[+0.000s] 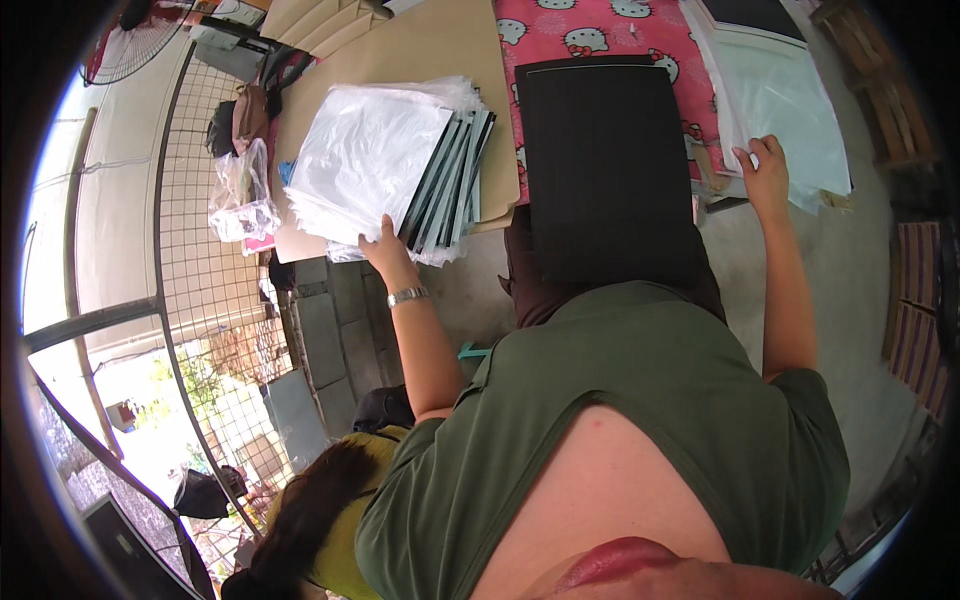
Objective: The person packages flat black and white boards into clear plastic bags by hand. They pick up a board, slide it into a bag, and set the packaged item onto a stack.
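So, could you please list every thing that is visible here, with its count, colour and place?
stack of bagged flat panels: one stack, clear wrap over grey-blue edges, upper left on the brown sheet
brown sheet: one, tan, under the stack
black board: one, black, centre
pink cartoon cloth: one, pink, top centre
clear plastic sleeves: a pile, whitish, upper right
wire grid panel: one, grey, left
fan: one, red-rimmed, top left
wristwatch: one, silver, left wrist
left hand: on the stack's near edge
right hand: on the sleeves
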Available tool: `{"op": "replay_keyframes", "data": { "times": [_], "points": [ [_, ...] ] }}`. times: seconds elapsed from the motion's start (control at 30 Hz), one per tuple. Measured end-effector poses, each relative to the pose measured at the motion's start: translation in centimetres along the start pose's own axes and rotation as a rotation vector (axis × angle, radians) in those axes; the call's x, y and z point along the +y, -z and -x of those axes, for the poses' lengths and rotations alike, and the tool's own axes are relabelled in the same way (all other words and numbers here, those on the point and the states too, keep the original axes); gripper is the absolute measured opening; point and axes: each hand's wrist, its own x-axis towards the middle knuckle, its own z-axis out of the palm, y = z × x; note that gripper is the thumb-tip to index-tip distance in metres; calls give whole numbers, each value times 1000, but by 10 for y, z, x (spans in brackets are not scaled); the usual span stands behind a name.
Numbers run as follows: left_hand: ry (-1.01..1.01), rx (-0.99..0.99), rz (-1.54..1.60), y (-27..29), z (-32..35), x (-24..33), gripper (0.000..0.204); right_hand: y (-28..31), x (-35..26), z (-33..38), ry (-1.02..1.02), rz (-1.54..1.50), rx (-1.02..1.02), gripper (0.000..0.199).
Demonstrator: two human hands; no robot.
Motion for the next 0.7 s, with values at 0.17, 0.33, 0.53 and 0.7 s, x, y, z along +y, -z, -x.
{"op": "replay_keyframes", "data": {
  "times": [0.17,0.33,0.53,0.7],
  "points": [
    [-415,121,-962,-35,85,30,68,-12,6,-2,321,-250,66,15],
    [-899,-337,-899,-79,145,26,36,-29,-9,7,70,-264,-132,24],
    [-1047,-1083,-537,-143,197,32,45,-26,-39,5,278,-298,-223,24],
    [-1015,-1436,-360,-194,206,43,54,4,-113,43,474,-458,-510,25]
  ]
}}
